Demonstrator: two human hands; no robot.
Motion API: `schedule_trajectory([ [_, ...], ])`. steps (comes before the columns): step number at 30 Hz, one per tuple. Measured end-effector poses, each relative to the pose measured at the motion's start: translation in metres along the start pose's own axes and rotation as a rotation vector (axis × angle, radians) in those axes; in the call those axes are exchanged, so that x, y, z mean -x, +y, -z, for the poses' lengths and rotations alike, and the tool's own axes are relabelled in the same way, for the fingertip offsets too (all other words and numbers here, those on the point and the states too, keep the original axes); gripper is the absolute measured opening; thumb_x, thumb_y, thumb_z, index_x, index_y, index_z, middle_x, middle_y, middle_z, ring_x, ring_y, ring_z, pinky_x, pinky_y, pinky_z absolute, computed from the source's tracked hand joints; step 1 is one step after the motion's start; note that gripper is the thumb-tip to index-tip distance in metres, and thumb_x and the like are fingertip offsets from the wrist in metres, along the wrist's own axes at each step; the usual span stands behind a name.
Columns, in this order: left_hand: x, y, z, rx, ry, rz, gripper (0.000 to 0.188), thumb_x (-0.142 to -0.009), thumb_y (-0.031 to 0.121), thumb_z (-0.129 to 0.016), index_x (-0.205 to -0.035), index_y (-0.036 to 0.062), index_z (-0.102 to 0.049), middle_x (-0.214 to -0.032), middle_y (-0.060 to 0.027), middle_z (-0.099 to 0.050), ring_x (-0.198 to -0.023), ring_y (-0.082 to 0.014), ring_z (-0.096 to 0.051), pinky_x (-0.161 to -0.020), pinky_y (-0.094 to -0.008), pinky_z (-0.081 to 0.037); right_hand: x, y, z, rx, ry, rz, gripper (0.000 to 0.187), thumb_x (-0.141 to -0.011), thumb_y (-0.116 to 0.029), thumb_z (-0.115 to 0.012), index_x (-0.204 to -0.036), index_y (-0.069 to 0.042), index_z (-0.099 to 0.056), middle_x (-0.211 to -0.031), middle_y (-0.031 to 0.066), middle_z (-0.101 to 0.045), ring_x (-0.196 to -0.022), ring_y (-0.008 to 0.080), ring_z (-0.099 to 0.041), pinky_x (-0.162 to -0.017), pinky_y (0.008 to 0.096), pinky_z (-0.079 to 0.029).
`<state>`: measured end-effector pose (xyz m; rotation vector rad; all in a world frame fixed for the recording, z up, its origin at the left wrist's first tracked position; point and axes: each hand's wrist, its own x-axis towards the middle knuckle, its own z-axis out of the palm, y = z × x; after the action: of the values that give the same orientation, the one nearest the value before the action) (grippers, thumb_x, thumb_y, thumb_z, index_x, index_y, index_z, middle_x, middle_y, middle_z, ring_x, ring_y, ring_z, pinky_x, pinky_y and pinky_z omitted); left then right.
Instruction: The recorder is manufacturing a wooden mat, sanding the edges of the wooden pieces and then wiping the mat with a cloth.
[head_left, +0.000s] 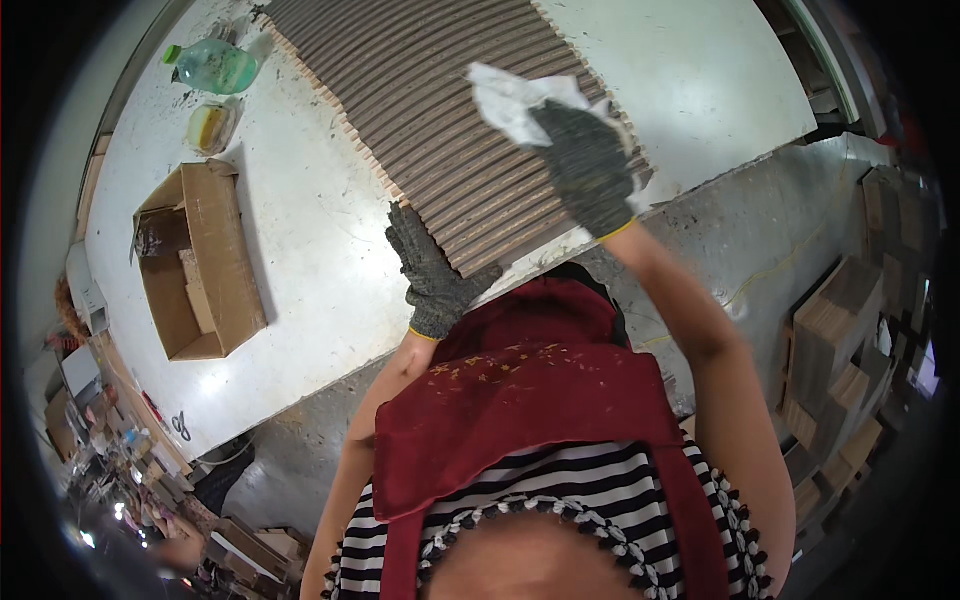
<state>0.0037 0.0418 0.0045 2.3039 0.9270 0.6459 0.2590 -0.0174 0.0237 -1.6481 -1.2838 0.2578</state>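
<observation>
Brown strips with paler ends [455, 110] lie side by side on the white table, forming a ridged sheet. My right hand [590, 165], in a dark grey knitted glove with a yellow cuff, presses a crumpled white cloth [510, 100] over the strips near their right side. That hand is slightly blurred. At the near left corner of the strips rests my left hand [435, 275], gloved the same way. Its fingers stretch along the strip ends and its thumb points along the near edge, spread apart around the corner.
Left of the strips stand an open cardboard box [225, 260], a small container with yellow contents [208, 128] and a green-capped bottle [215, 66] lying down. Scissors [181, 427] lie near the table's left end. Stacked brown pieces [835, 320] stand right, beyond the grey floor.
</observation>
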Motion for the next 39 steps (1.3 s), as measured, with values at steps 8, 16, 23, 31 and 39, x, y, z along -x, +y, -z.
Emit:
schedule_trajectory([
  [8, 0.024, -0.031, -0.006, -0.108, -0.133, -0.123, 0.096, -0.076, 0.049, -0.078, -0.145, -0.0042, -0.040, -0.137, -0.0238, -0.052, -0.132, -0.0442, -0.043, -0.116, -0.0532, -0.025, 0.022, -0.126, -0.112, -0.065, -0.255, 0.219, 0.043, -0.089, -0.014, -0.061, -0.131, -0.013, -0.062, -0.129, 0.0094, -0.062, -0.121, 0.0272, -0.057, -0.104, 0.0439, -0.043],
  [16, 0.041, -0.048, -0.004, -0.247, -0.599, 0.113, 0.063, -0.090, 0.042, -0.066, -0.138, 0.0038, -0.052, -0.135, -0.0178, -0.059, -0.124, -0.0363, -0.053, -0.105, -0.0447, -0.041, 0.038, -0.102, -0.072, 0.317, -0.312, 0.031, 0.045, -0.087, -0.032, -0.059, -0.130, -0.019, -0.065, -0.128, 0.0037, -0.065, -0.120, 0.0300, -0.060, -0.104, 0.0567, -0.042],
  [23, 0.015, -0.022, -0.004, 0.116, -0.148, 0.197, 0.121, -0.061, 0.055, -0.092, -0.149, -0.0040, -0.034, -0.147, -0.0294, -0.042, -0.136, -0.0418, -0.040, -0.116, -0.0568, -0.025, 0.048, -0.034, -0.009, 0.559, -0.033, 0.367, 0.046, -0.087, -0.028, -0.058, -0.132, -0.024, -0.065, -0.138, -0.0009, -0.060, -0.127, 0.0301, -0.056, -0.105, 0.0571, -0.037],
  [31, 0.001, -0.005, -0.001, -0.014, -0.039, 0.035, 0.145, -0.057, 0.061, -0.091, -0.157, -0.0044, -0.009, -0.156, -0.0338, -0.022, -0.145, -0.0524, -0.019, -0.118, -0.0670, -0.012, 0.016, 0.039, 0.118, 0.808, -0.006, 0.069, 0.045, -0.089, -0.016, -0.058, -0.134, -0.018, -0.063, -0.130, 0.0099, -0.065, -0.113, 0.0297, -0.063, -0.097, 0.0463, -0.048],
  [39, -0.003, 0.000, 0.000, 0.009, 0.002, 0.042, 0.132, -0.058, 0.044, -0.095, -0.155, -0.0045, -0.017, -0.150, -0.0294, -0.032, -0.141, -0.0469, -0.028, -0.113, -0.0608, -0.029, 0.000, -0.022, 0.101, 0.298, 0.280, -0.012, 0.041, -0.094, -0.010, -0.062, -0.135, -0.007, -0.059, -0.129, 0.0132, -0.065, -0.119, 0.0312, -0.061, -0.101, 0.0422, -0.048],
])
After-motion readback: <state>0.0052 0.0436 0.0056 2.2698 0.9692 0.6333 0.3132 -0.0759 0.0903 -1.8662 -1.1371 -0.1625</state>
